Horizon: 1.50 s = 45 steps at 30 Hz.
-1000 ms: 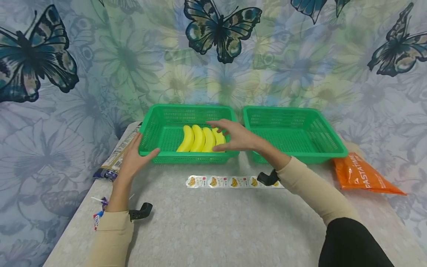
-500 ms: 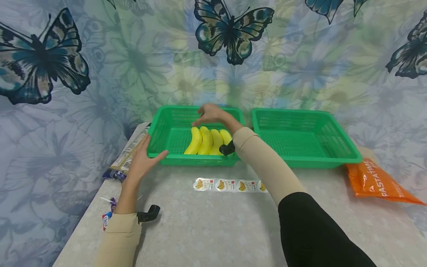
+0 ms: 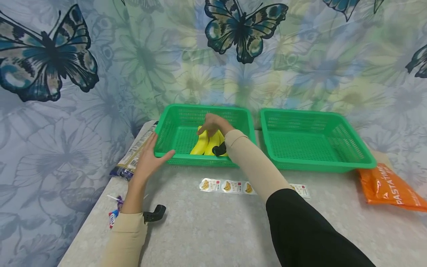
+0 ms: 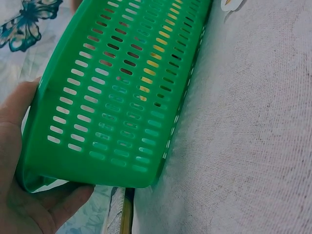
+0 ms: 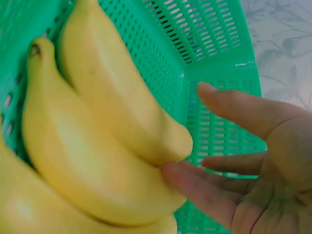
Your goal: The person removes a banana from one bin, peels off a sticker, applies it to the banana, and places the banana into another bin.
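Several yellow bananas (image 3: 199,144) lie side by side in the left green basket (image 3: 197,160). My right hand (image 3: 213,123) reaches down over them, hiding part of the bunch in the head view. In the right wrist view its fingers are spread, and one fingertip (image 5: 178,175) is right at the ends of two bananas (image 5: 112,87). My left hand (image 3: 146,161) holds the basket's near left corner, thumb at the front rim and fingers along the left side. The left wrist view shows fingers (image 4: 70,202) tucked under the basket's rim.
A second green basket (image 3: 320,166) stands to the right, with an orange pasta bag (image 3: 391,185) beside it. Banana stickers (image 3: 228,186) lie in a strip in front, partly under my right arm. A long packet (image 3: 135,154) and wrapped sweets (image 3: 114,218) are at the left.
My right hand has moved left into the basket and then down onto the bananas; those bananas now look shifted and tilted. My left hand stays at the basket's corner. The head view has turned slightly right-to-left.
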Each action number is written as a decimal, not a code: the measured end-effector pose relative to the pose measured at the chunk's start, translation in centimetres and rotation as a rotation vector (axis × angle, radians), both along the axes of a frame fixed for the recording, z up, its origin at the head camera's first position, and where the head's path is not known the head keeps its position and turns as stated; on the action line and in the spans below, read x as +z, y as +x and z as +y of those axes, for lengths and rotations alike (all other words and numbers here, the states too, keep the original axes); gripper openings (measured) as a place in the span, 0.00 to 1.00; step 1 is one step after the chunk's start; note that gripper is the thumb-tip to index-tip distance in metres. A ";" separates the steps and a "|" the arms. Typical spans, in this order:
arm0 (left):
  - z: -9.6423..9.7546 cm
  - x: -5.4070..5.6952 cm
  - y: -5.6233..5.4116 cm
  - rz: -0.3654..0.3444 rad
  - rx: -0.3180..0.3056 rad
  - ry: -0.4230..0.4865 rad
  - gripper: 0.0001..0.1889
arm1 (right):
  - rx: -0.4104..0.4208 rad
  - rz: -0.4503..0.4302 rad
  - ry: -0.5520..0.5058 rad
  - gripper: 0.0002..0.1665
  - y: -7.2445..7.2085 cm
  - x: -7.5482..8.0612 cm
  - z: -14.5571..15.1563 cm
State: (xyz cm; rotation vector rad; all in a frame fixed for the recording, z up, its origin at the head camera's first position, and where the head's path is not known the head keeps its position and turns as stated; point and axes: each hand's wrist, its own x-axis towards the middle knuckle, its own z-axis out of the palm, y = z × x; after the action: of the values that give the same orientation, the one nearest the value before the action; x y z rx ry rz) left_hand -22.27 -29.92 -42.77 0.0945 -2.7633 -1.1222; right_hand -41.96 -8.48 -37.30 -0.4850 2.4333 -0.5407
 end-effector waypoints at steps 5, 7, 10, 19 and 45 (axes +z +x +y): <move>0.1 0.3 0.1 -0.005 0.006 -0.001 0.53 | -0.042 -0.008 0.040 0.46 0.7 0.0 -0.9; 0.1 0.3 0.1 -0.010 0.009 -0.003 0.53 | -0.047 -0.012 0.068 0.51 0.9 0.1 -1.2; 0.1 0.4 0.1 -0.015 0.013 -0.005 0.53 | -0.029 0.001 0.118 0.53 0.9 0.2 -1.7; 0.4 0.0 0.1 -0.018 0.011 0.015 0.53 | -0.061 -0.043 0.101 0.44 0.3 -0.6 -2.8; 0.5 0.4 0.2 -0.029 0.019 0.014 0.53 | -0.045 0.253 0.062 0.20 0.5 2.5 -1.0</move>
State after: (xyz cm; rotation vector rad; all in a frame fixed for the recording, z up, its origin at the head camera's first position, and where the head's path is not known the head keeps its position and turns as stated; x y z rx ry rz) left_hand -22.03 -29.39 -42.42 0.1395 -2.7742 -1.1447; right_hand -41.41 -9.52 -34.76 -0.4991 2.6988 -0.4438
